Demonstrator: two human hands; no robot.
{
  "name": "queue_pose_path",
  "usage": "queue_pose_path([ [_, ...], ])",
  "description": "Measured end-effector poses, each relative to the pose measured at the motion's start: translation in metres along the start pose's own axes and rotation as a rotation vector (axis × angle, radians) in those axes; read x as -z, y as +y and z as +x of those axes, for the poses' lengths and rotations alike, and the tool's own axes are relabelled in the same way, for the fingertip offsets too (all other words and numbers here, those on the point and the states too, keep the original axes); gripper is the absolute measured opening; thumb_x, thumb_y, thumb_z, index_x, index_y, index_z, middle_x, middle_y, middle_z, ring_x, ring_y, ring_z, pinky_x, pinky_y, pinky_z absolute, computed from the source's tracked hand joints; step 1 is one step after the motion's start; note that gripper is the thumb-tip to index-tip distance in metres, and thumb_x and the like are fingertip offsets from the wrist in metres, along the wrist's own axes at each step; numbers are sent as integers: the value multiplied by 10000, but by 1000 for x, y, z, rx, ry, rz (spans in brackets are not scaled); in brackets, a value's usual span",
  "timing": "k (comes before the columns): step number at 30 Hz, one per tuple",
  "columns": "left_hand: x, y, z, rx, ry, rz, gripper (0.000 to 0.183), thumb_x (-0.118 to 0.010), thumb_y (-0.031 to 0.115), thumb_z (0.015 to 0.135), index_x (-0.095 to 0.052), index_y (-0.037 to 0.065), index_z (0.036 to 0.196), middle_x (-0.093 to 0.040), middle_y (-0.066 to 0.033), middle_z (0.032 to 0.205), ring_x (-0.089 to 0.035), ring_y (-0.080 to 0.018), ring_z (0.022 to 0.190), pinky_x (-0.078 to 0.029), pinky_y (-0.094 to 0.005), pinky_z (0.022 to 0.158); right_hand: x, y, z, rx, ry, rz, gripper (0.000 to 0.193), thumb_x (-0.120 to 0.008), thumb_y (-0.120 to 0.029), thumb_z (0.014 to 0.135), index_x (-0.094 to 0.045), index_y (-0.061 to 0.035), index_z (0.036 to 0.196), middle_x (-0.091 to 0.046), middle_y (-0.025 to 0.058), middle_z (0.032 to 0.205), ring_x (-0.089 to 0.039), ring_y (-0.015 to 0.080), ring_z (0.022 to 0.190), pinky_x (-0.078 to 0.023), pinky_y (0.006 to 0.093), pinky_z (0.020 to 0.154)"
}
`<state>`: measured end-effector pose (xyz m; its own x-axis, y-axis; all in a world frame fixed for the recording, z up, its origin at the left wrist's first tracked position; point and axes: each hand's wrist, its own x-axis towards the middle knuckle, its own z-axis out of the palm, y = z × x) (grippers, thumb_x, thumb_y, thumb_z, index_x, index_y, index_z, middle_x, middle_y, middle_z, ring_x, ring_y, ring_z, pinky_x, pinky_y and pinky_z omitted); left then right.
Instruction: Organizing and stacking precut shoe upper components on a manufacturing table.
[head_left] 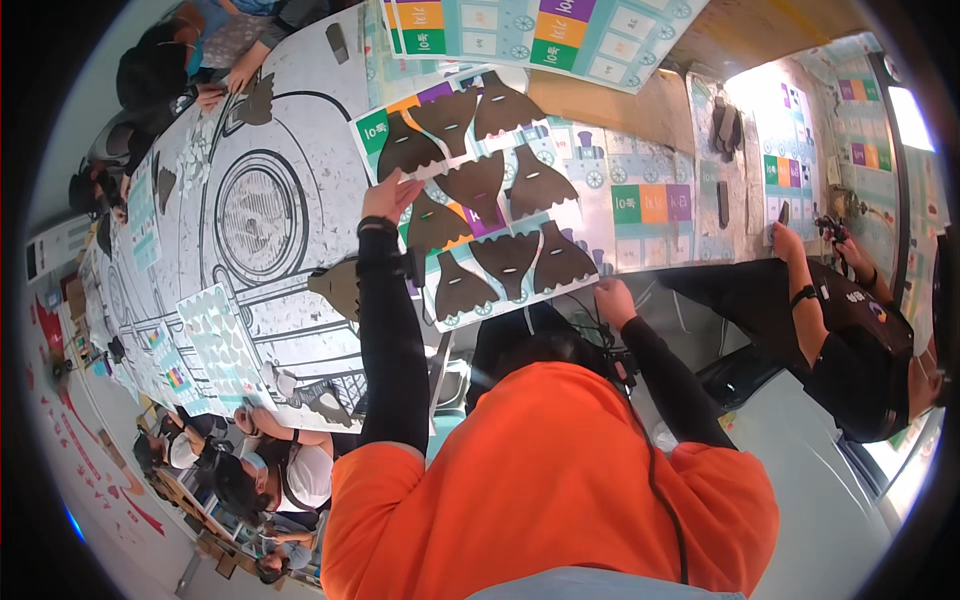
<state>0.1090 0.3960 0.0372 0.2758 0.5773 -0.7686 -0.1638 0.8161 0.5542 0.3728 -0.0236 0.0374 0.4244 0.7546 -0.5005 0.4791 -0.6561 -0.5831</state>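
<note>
In front of me a sheet [588, 283] lies at the table's near edge. Rows of dark brown, bell-shaped pieces with wavy hems [470, 180] cover it, several with a small slit. My left hand [393, 196] is at the sheet's left edge, its fingers closed on the edge beside a pale strip between the rows. My right hand [613, 301] is curled just off the sheet's lower right corner; what its fingers hold, if anything, is hidden. Next to my left forearm, another dark brown piece [338, 288] is partly covered by my sleeve.
Printed colour-block sheets [652, 205] spread over the table, with another sheet [540, 35] at the far side. A large line-drawn board [290, 130] fills the left. Co-workers' hands work at the far left [243, 70], the near left [262, 422] and the right [787, 243]. A cable [655, 470] crosses my shirt.
</note>
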Motion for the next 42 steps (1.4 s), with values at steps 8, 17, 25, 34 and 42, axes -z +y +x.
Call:
queue_pose_path([
  [8, 104, -56, -157, -224, 136, 81, 306, -598, 220, 931, -586, 31, 1172, -675, -132, 1053, -660, -192, 892, -469, -242, 662, -28, 42, -8, -348, -482, 1082, 184, -573, -158, 902, -663, -2, 943, -681, 124, 960, -674, 226, 854, -534, 335, 737],
  [17, 151, -200, -309, -10, 85, -29, 349, -595, 206, 927, -541, 24, 1220, -630, -111, 1052, -632, -194, 841, -479, -258, 631, -93, 19, -18, 524, -541, 769, 293, -457, -136, 959, -551, 39, 1174, -581, 136, 1231, -540, 276, 1191, -411, 371, 1049],
  [25, 139, -211, -360, -17, 102, 148, 304, -568, 200, 942, -562, 59, 1211, -631, -98, 1052, -615, -210, 903, -483, -297, 734, -153, -36, -20, -253, -266, 1771, 178, -574, -127, 945, -513, -30, 1081, -611, 105, 1055, -646, 257, 948, -549, 417, 869],
  [34, 142, -201, -368, -61, -15, 249, 260, -531, 173, 960, -557, 42, 1184, -640, -106, 1011, -629, -202, 858, -495, -302, 739, -148, -71, -33, -227, 105, 1622, 132, -545, -72, 945, -504, -12, 1055, -600, 108, 977, -663, 249, 893, -600, 405, 770],
  [42, 149, -196, -373, -99, -83, 247, 260, -521, 179, 963, -552, 43, 1183, -640, -106, 1014, -634, -202, 863, -491, -304, 741, -131, -45, -84, -206, 76, 1558, 205, -572, -76, 919, -519, -20, 1108, -590, 87, 972, -643, 227, 878, -586, 391, 773],
])
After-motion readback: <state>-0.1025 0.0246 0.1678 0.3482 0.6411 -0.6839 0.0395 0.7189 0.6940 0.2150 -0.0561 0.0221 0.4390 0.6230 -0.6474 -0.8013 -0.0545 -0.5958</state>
